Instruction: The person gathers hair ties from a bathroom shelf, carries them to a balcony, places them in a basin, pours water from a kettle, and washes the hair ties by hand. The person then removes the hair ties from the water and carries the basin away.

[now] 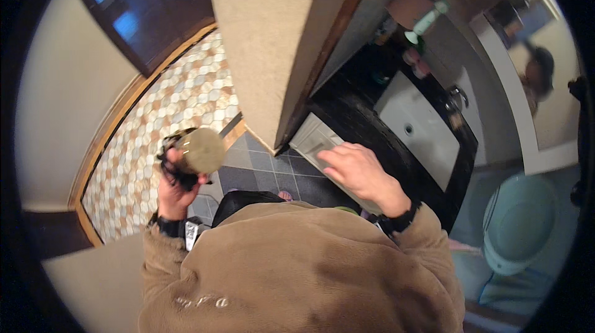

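In my left hand [178, 196] is a round container [204, 150] with a smooth, yellowish end turned up towards me. A dark, stringy item [186, 180] is bunched between the container and my palm; what it is I cannot tell. On the other side, my right hand [362, 175] reaches over the pale panelled cabinet front [314, 135] below the black washbasin counter [346, 100]. Its fingers are bent and lie close to the cabinet's face. Whether they touch or grip it is hidden by the hand.
A white basin [420, 123] with a chrome faucet [458, 98] is set in the counter. A light green tub [520, 223] sits at the right. The wall end [260, 54] juts between the grey tiled floor [297, 172] and the pebble-patterned floor [186, 100]. A mirror [553, 123] hangs above.
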Demonstrator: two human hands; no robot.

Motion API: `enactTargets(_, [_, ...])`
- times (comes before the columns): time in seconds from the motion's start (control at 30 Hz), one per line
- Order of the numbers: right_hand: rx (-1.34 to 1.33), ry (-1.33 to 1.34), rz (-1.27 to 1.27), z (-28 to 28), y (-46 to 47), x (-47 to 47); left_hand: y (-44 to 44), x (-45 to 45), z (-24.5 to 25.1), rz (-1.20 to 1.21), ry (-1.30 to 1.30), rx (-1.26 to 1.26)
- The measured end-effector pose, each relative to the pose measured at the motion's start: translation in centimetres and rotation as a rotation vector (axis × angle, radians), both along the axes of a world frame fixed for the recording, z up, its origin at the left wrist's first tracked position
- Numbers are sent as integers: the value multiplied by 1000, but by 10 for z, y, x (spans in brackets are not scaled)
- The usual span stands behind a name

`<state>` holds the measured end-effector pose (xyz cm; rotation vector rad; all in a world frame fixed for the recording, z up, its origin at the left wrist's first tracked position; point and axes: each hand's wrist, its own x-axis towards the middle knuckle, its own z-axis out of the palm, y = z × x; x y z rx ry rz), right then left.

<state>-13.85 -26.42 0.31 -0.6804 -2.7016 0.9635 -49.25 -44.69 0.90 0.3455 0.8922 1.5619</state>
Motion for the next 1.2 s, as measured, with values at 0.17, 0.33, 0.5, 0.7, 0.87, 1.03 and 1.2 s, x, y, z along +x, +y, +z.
enactTargets(0.17, [-214,-466,-164,-31,-7,-37,12,-102,3,77,121,-207])
enactTargets(0.33, [-440,-435,-293,-52,-25,-56,18,-165,13,-24,124,-231])
enactTargets(0.5, [-663,13,-221,-26,-56,-176,27,-204,56,87,75,-483])
enactTargets(0.7, [-597,228,-293,44,-36,-246,59,-174,16,-240,-285,-173])
enactTargets(0.87, [-627,540,-142,27,-11,-318,78,-178,15,-293,-207,-204])
enactTargets(1.03, [-898,609,-59,17,1,-368,84,-200,28,-233,-205,-175])
enactTargets(1.2, [-1220,751,-48,4,22,-424,89,-256,11,-243,-282,-182])
